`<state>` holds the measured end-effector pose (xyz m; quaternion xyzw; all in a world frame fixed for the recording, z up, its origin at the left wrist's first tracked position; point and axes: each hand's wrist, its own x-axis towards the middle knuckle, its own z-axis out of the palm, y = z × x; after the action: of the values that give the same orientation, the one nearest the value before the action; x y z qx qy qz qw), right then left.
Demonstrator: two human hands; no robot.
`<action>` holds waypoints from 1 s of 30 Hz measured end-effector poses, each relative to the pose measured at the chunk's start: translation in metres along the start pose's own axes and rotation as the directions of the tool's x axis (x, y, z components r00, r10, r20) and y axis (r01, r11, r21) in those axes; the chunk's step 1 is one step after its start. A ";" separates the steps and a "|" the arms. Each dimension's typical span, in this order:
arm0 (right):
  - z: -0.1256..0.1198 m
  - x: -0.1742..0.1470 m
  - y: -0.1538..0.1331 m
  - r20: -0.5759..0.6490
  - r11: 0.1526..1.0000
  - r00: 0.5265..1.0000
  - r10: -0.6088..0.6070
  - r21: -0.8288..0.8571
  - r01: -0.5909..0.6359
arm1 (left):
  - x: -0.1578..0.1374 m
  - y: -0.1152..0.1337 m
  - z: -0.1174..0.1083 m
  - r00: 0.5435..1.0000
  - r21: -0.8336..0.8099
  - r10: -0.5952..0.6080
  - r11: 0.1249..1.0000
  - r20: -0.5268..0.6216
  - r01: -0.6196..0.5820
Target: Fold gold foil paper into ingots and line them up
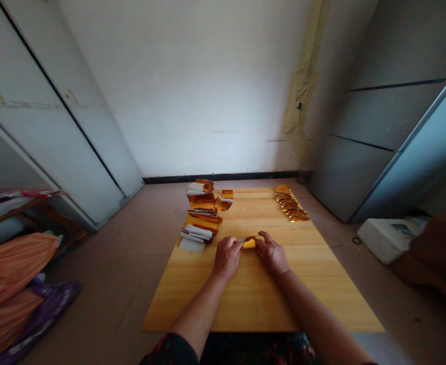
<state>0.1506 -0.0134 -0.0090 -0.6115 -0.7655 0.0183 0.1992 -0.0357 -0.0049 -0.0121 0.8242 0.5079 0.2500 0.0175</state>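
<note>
Between my two hands, over the middle of the wooden table, is a sheet of gold foil paper [249, 244], partly curled, with a pale side showing at its left. My left hand [227, 255] pinches the sheet's left end, fingers closed. At the right end, my right hand [272, 253] grips it between thumb and fingers, the index finger raised a little along the top edge. To the left lie loose piles of gold foil paper [203, 221] with white backs. A row of folded gold paper pieces [290, 204] overlaps along the table's far right edge.
The wooden table [253, 299] stands before a white wall [215, 91]. Grey cabinets [67, 116] are at the left, a grey refrigerator-like unit [382, 111] at the right. Orange and purple bags [17, 274] lie at lower left; a white box [386, 238] sits on the floor at right.
</note>
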 end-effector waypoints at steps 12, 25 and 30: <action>-0.008 -0.002 0.004 0.064 0.971 0.969 -0.237 0.046 0.235 | -0.004 0.009 -0.007 0.999 0.063 -0.033 0.997 -0.023 0.034; -0.006 0.007 0.015 0.073 0.965 0.991 -0.114 0.247 0.093 | -0.003 -0.008 0.004 0.997 -0.259 -0.051 0.964 0.052 0.062; 0.002 0.011 0.008 0.054 0.985 0.998 0.040 0.165 -0.048 | 0.005 -0.005 0.005 0.981 -0.246 -0.157 0.952 0.110 0.180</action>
<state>0.1559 -0.0011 -0.0097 -0.6088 -0.7524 0.1018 0.2298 -0.0363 0.0027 -0.0158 0.7790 0.5390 0.2735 0.1671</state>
